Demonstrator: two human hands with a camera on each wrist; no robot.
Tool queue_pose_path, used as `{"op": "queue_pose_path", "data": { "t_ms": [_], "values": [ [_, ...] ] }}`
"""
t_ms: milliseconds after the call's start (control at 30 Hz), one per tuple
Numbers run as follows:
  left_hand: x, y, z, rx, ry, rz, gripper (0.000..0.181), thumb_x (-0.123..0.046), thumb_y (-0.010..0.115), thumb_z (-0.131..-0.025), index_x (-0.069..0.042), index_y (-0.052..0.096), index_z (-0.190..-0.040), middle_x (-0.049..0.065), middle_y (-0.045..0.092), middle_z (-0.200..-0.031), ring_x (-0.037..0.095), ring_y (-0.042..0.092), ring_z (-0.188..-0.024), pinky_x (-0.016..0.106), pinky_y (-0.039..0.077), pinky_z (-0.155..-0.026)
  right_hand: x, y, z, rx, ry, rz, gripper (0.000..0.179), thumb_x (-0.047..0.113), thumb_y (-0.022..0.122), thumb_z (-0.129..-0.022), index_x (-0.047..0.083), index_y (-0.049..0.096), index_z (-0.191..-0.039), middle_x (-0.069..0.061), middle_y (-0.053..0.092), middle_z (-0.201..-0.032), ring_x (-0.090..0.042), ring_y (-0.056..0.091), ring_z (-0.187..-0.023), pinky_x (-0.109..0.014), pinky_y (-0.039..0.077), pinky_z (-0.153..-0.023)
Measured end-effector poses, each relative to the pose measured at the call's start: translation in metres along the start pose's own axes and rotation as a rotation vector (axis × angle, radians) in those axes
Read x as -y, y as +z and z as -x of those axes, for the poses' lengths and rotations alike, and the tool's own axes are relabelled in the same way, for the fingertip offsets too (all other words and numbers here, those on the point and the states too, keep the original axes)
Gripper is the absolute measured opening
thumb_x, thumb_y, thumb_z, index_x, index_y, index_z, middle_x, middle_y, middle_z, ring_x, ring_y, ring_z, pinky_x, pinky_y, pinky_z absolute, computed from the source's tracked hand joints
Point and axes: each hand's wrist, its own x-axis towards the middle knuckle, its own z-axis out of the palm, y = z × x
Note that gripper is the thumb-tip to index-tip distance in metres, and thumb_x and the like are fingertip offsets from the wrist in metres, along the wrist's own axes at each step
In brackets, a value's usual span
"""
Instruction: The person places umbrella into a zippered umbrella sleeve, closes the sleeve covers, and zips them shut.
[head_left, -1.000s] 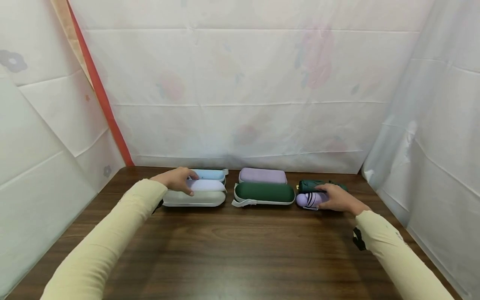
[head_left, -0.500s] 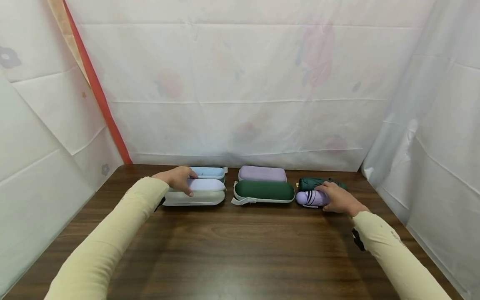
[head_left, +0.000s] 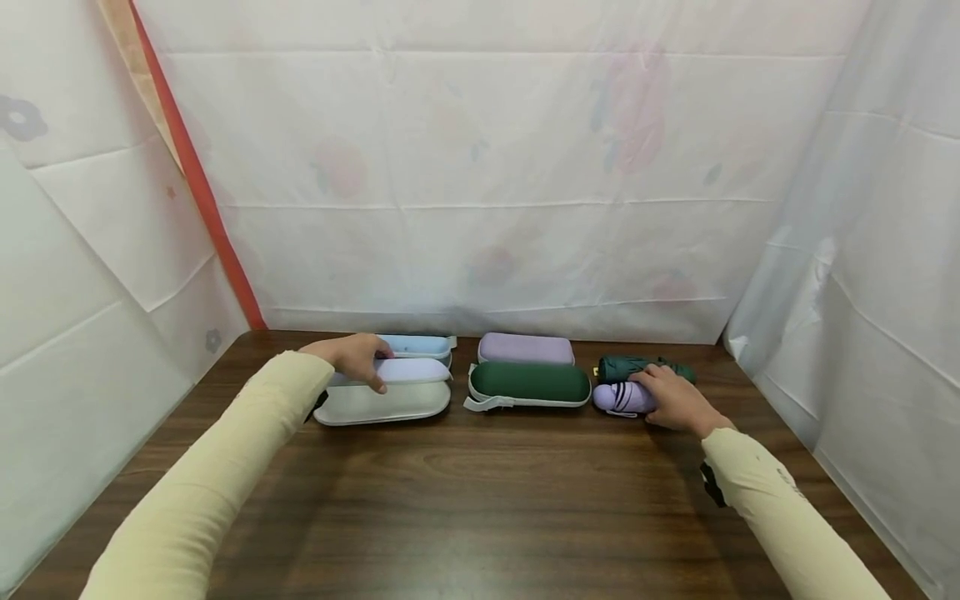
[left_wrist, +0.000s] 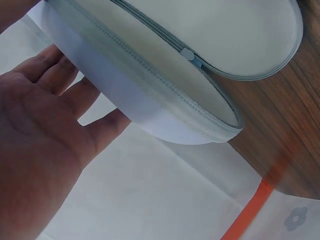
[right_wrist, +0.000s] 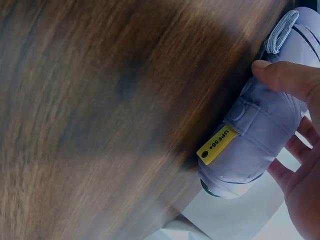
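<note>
My left hand [head_left: 358, 360] grips the lavender half of a zip case [head_left: 412, 370] across its width. The case is folded wide, its pale inner half [head_left: 382, 403] lying flat at the front. In the left wrist view my fingers lie along the outside of the lavender shell [left_wrist: 120, 92], and a zipper pull [left_wrist: 187, 54] shows by the hinge. My right hand [head_left: 673, 400] holds a folded lavender umbrella [head_left: 624, 398], thumb on the near side, fingers on the far side. A yellow tag [right_wrist: 216, 145] hangs from its strap in the right wrist view.
A light-blue case [head_left: 416, 346] sits behind the lavender one. Mid-table, a dark green case [head_left: 529, 383] lies before a purple case [head_left: 527, 349]. Behind the lavender umbrella is a dark green folded umbrella [head_left: 621, 368]. White curtains [head_left: 480, 167] hang around the brown table [head_left: 480, 500].
The case's front half has tipped down toward me and now lies flatter. My right hand has shifted slightly right along the lavender umbrella. The left hand has stayed in place.
</note>
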Motion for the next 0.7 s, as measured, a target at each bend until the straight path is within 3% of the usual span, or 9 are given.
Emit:
{"op": "queue_pose_path", "data": {
  "t_ms": [200, 367, 700],
  "values": [
    [-0.002, -0.008, 0.011, -0.006, 0.031, 0.054, 0.057, -0.02, 0.078, -0.078, 0.007, 0.056, -0.123, 0.022, 0.055, -0.122, 0.034, 0.053, -0.111, 0.047, 0.042, -0.093, 0.001, 0.001, -0.001, -0.003, -0.003, 0.006, 0.063, 0.001, 0.085, -0.062, -0.003, 0.058, -0.119, -0.018, 0.056, -0.108, -0.04, 0.052, -0.1, -0.054, 0.044, -0.082],
    [-0.006, -0.017, 0.02, -0.047, 0.106, 0.093, 0.055, -0.022, 0.077, -0.078, 0.007, 0.058, -0.12, 0.018, 0.06, -0.115, 0.031, 0.055, -0.106, 0.047, 0.043, -0.09, 0.001, 0.002, -0.001, -0.011, -0.001, 0.004, 0.06, -0.001, 0.082, -0.064, -0.004, 0.058, -0.119, -0.018, 0.055, -0.107, -0.04, 0.052, -0.099, -0.054, 0.044, -0.081],
    [-0.018, -0.027, 0.023, -0.103, 0.171, 0.14, 0.063, -0.031, 0.074, -0.082, 0.006, 0.055, -0.129, 0.016, 0.06, -0.121, 0.024, 0.056, -0.104, 0.044, 0.043, -0.088, 0.001, 0.007, -0.003, -0.044, -0.011, 0.035, 0.057, -0.002, 0.08, -0.066, -0.005, 0.058, -0.118, -0.018, 0.055, -0.106, -0.04, 0.052, -0.1, -0.054, 0.045, -0.079]
  ]
}}
